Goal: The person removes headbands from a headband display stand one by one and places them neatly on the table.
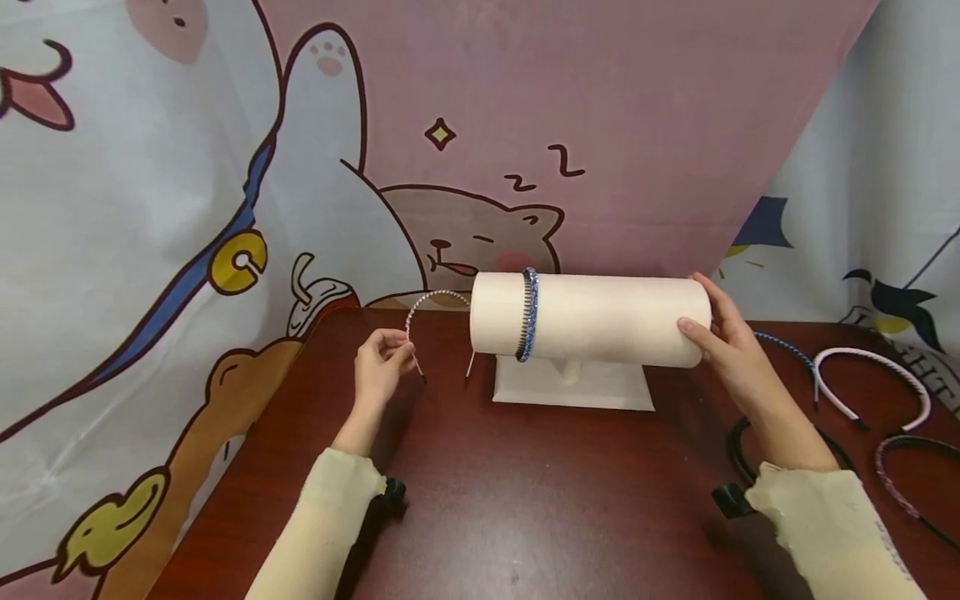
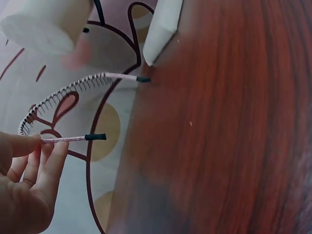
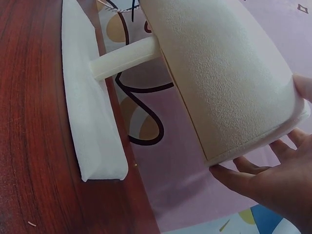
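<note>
My left hand (image 1: 378, 367) pinches a thin headband (image 1: 427, 295) between thumb and fingertips, near one dark-tipped end. In the left wrist view, this headband (image 2: 63, 91) shows a pale pink band with small teeth along its inner side. It stands just off the left end of a cream cylindrical headband display stand (image 1: 600, 317). A glittery blue headband (image 1: 531, 312) is around the cylinder, toward its left end. My right hand (image 1: 731, 333) grips the cylinder's right end, thumb on the front. In the right wrist view, several fingertips lie along the rim of the cylinder (image 3: 219, 73).
The stand's flat base (image 1: 525, 387) sits on a dark red wooden table (image 1: 525, 500). On the right lie a white headband (image 1: 870, 352), a blue one (image 1: 787, 343), a black one (image 1: 738, 450) and a pinkish one (image 1: 888, 475). A cartoon-printed cloth (image 1: 637, 125) hangs behind.
</note>
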